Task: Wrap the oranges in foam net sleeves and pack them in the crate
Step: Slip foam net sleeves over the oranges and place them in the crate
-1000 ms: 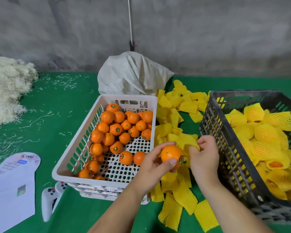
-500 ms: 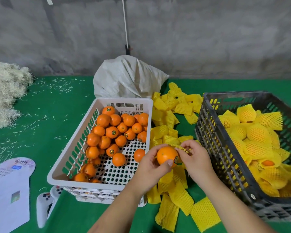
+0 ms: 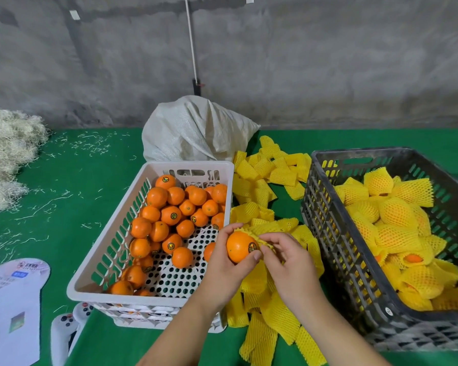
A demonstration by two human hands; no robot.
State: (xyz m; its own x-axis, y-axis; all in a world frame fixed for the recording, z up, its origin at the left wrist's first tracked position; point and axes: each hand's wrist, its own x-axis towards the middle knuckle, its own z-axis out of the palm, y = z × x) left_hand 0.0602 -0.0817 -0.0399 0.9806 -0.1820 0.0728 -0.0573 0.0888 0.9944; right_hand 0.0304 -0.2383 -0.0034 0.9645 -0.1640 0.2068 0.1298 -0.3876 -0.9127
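Observation:
My left hand [image 3: 226, 268] grips an orange [image 3: 239, 247] with a dark sticker, held above the gap between the two crates. My right hand [image 3: 286, 262] pinches a yellow foam net sleeve [image 3: 262, 240] against the orange's right side; the sleeve covers only the fruit's far edge. A white crate [image 3: 109, 247] on the left holds several bare oranges [image 3: 169, 207]. The dark grey crate [image 3: 328, 220] on the right holds several oranges wrapped in yellow sleeves [image 3: 391, 220].
Loose yellow sleeves [image 3: 265, 178] lie piled on the green table [image 3: 77, 186] between the crates and under my hands. A white sack [image 3: 196, 130] sits behind. Pale straw [image 3: 6, 154] is heaped far left. Paper sheets [image 3: 8, 310] and a white controller [image 3: 64, 331] lie at front left.
The right hand has drawn the sleeve's mouth up against the orange, and both hands hold it closer together. The view has tilted up slightly.

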